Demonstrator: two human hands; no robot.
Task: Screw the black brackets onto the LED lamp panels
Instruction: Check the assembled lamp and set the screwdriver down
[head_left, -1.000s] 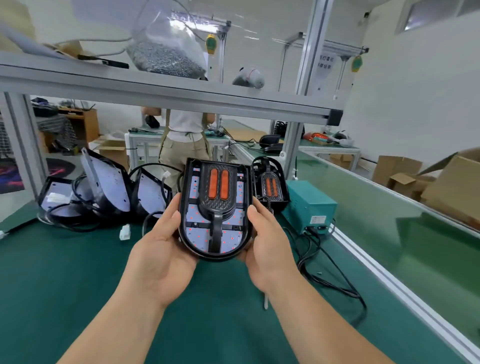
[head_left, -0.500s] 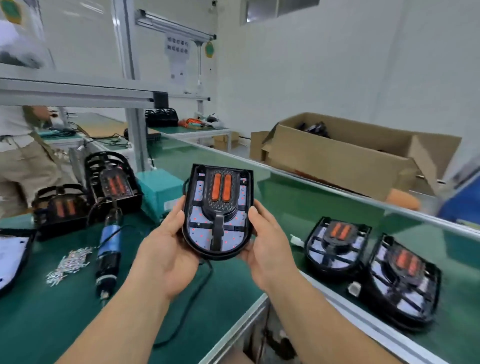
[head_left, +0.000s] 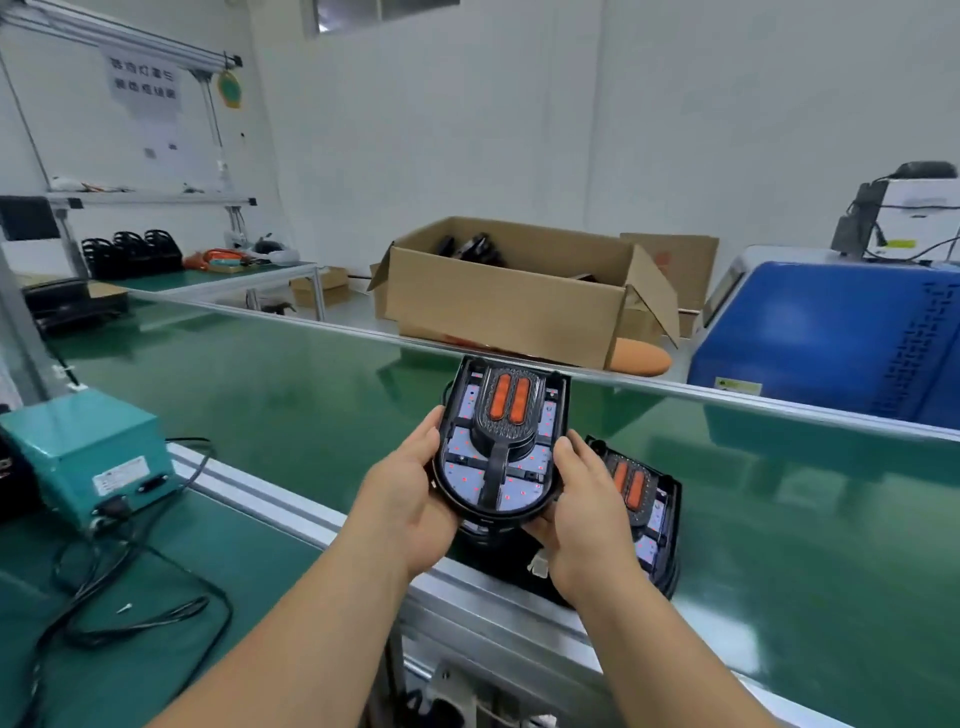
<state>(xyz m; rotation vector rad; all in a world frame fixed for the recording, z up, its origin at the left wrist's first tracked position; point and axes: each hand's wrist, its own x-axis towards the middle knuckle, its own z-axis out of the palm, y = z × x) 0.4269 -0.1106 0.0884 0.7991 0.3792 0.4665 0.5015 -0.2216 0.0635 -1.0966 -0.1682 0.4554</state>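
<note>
We hold the LED lamp panel (head_left: 540, 427) face up between both hands, above the near edge of the conveyor belt (head_left: 311, 395). The black bracket (head_left: 496, 470) lies across its face, its stem running down the middle toward our wrists. It looks seated, though any screws are too small to make out.

Our left hand (head_left: 410, 499) grips the panel's left edge, thumb laid along the rim and fingers curled underneath. Our right hand (head_left: 587, 512) holds the right edge the same way. Neither hand holds a tool.

Just beyond our right hand, and partly hidden by it, a second panel (head_left: 641, 499) with its own bracket lies on the belt. From this we judge that the piece in our hands is finished and that the step in hand is setting it down beside that one. That makes at least two done; we cannot tell how many are left.

Well off to the left of our left hand stands a teal power supply (head_left: 83, 452) with its cables. A loose screw (head_left: 123, 608) lies on the mat nearer to us. Far past both hands, across the belt, an open cardboard box (head_left: 509, 306) holds dark parts.
</note>
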